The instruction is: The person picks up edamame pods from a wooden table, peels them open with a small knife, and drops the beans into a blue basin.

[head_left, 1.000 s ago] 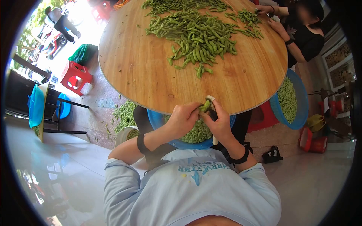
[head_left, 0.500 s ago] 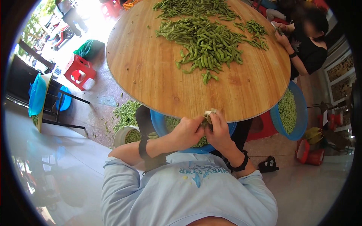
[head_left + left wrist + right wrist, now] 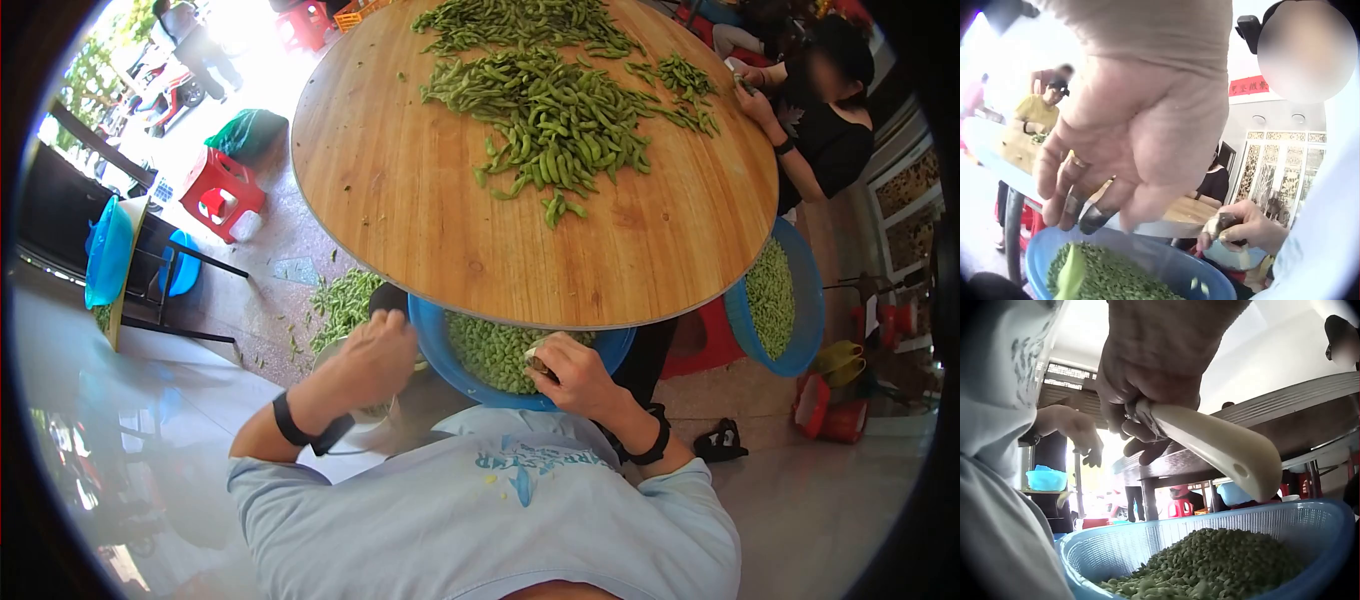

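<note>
Over the white bucket (image 3: 382,408), my left hand (image 3: 372,352) hangs with loosely bent fingers and holds nothing. In the left wrist view, dark coverings sit on some of its fingertips, and a green pod (image 3: 1072,274) is in the air below them. My right hand (image 3: 575,372) grips a tool by its cream plastic handle (image 3: 1219,447), which has a hole near its end; the tool's working end is hidden by the fingers. Beneath that hand, a blue basket (image 3: 428,350) holds a heap of shelled green beans (image 3: 490,350).
A round wooden table (image 3: 420,250) bears piles of green bean pods (image 3: 540,110). Another person (image 3: 825,110) works at its right side, above a second blue basket (image 3: 815,310) of beans. Pods (image 3: 342,302) lie on the floor at left, near a red stool (image 3: 222,190).
My two hands, together at the table edge before, have parted. The left hand has swung left and let go of a pod; the right hand has lowered over the basket, keeping the cream-handled tool.
</note>
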### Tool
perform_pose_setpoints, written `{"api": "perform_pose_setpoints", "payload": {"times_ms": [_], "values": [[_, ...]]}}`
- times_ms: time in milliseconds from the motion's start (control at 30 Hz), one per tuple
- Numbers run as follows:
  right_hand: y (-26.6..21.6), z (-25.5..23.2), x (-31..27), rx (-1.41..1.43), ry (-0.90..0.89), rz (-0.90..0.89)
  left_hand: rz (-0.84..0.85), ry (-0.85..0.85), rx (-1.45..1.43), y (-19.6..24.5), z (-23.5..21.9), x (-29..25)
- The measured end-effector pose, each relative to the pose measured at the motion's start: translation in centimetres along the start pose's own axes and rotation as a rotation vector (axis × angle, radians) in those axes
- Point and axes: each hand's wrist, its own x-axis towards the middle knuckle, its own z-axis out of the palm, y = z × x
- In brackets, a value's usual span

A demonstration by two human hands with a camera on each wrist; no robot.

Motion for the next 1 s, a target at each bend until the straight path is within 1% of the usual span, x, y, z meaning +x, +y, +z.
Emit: {"api": "perform_pose_setpoints", "payload": {"times_ms": [33,100,167,233,300,333,400,433,467,500,533,600,633,667,700,733,767,800,833,867,900,933,1000], "values": [[0.1,0.1,0.2,0.016,0.023,-0.007,0.003,0.086,-0.008,-0.3,-1.4,0.7],[0.0,0.3,0.6,0.033,0.045,-0.016,0.042,0.205,-0.228,-0.3,-3.4,3.9],[-0.4,0.2,1.0,0.091,0.042,0.094,0.145,0.354,-0.4,-0.6,-4.1,8.6],[-0.4,0.2,1.2,0.124,0.054,0.1,0.044,0.311,-0.381,-0.2,-4.6,13.7],[-0.4,0.1,1.1,0.165,0.063,0.109,-0.041,0.309,-0.394,0.8,-5.3,17.3],[-0.3,0.0,1.1,0.188,0.061,0.12,-0.043,0.307,-0.398,0.8,-4.9,18.9],[-0.4,-0.2,1.0,0.214,0.061,0.131,-0.098,0.418,-0.204,0.4,-3.1,21.8],[-0.4,-0.4,0.9,0.239,0.079,0.138,-0.096,0.417,-0.202,0.0,-2.7,22.5],[-0.4,-0.5,0.7,0.263,0.099,0.146,-0.094,0.479,-0.213,-0.3,-2.3,23.1],[-0.3,-0.6,0.6,0.264,0.107,0.15,-0.089,0.539,-0.225,-0.4,-2.3,23.3],[-0.2,-0.8,0.5,0.283,0.114,0.148,-0.082,0.535,-0.221,-0.6,-2.1,23.2],[0.1,-1.0,0.2,0.307,0.13,0.149,0.004,0.685,-0.13,-0.9,-1.9,22.2],[0.2,-1.0,0.1,0.423,0.138,0.244,0.01,0.679,-0.124,-0.8,-1.9,21.5],[0.2,-1.0,0.2,0.538,0.146,0.338,0.023,0.675,-0.25,-0.7,-2.0,20.7],[0.1,-1.2,0.3,0.541,0.156,0.339,0.036,0.669,-0.376,-0.4,-2.3,19.9],[-0.2,-1.4,0.6,0.763,0.194,0.426,0.045,0.665,-0.372,-0.1,-2.7,19.1],[-0.4,-1.6,0.9,0.986,0.23,0.51,0.01,0.587,-0.509,0.1,-3.1,18.4],[-0.3,-1.6,1.2,0.987,0.235,0.509,-0.028,0.507,-0.646,0.1,-3.3,17.9],[-0.3,-1.7,1.5,1.012,0.253,0.512,-0.026,0.507,-0.644,-0.3,-2.7,18.0],[-0.2,-1.7,1.9,1.037,0.268,0.515,0.013,0.526,-0.811,-0.9,-1.7,18.4],[-0.2,-1.7,2.1,1.036,0.269,0.514,0.054,0.542,-0.978,-0.8,-1.8,18.3],[-0.1,-1.6,2.3,1.031,0.275,0.511,0.057,0.541,-0.979,-0.7,-1.9,18.3],[0.2,-1.5,2.5,1.027,0.281,0.513,0.084,0.456,-1.333,-0.3,-2.1,18.0]]}}
